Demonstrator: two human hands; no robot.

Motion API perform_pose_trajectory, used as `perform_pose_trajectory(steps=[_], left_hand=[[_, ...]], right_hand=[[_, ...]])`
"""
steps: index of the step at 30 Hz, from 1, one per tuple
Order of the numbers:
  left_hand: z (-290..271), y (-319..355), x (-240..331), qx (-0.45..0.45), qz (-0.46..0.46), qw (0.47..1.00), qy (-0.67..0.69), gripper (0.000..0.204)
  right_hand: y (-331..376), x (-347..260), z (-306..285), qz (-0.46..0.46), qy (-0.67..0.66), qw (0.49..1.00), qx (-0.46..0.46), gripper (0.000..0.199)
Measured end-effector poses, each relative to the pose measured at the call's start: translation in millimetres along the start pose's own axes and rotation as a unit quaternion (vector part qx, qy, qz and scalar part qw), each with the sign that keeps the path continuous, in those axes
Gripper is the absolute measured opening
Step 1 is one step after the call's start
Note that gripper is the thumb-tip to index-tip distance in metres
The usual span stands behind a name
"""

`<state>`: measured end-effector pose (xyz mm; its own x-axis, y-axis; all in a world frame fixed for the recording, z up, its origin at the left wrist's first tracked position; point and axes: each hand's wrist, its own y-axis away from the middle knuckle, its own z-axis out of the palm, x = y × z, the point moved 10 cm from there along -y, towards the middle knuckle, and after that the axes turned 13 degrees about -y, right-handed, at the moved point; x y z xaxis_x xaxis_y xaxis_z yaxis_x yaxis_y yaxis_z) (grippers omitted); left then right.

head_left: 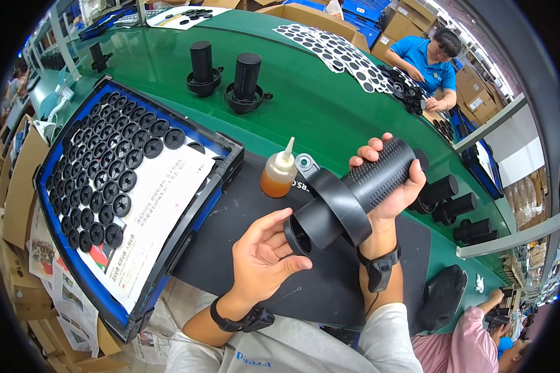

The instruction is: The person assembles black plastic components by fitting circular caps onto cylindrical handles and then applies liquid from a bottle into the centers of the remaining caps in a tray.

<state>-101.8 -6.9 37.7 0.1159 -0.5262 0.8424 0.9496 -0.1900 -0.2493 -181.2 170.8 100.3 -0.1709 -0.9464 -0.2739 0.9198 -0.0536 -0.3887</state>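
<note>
Table: green worktop with a black mat in front of the person.
Tray: blue-rimmed tray on the left, rows of black round caps on printed paper.
Part: black ribbed cylinder with flared collar, held above the mat.
Right hand: wrapped tight around the ribbed end.
Left hand: fingers curled loosely, thumb and fingertips at the part's open mouth.
Bottle: amber oil bottle, upright just behind.

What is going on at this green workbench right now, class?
A person holds a black ribbed cylinder part in the right hand above a dark mat. The left hand touches its open end, thumb and fingers at the rim. A small bottle of amber liquid stands just behind. On the left, a blue tray holds rows of small black discs. Similar cylinders stand further back.
</note>
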Motion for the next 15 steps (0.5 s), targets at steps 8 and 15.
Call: perform_pose_trajectory(steps=[8,15], left_hand=[[-4.7,-0.7,-13.3,-0.017,-0.046,0.999,-0.013,0.060],[3.6,10.1,-42.5,-0.080,-0.204,0.969,0.115,0.051]], right_hand=[[4.3,-4.7,16.6,-0.056,0.032,0.997,-0.043,0.068],[9.3,2.8,42.6,0.004,0.040,0.981,-0.191,0.077]])
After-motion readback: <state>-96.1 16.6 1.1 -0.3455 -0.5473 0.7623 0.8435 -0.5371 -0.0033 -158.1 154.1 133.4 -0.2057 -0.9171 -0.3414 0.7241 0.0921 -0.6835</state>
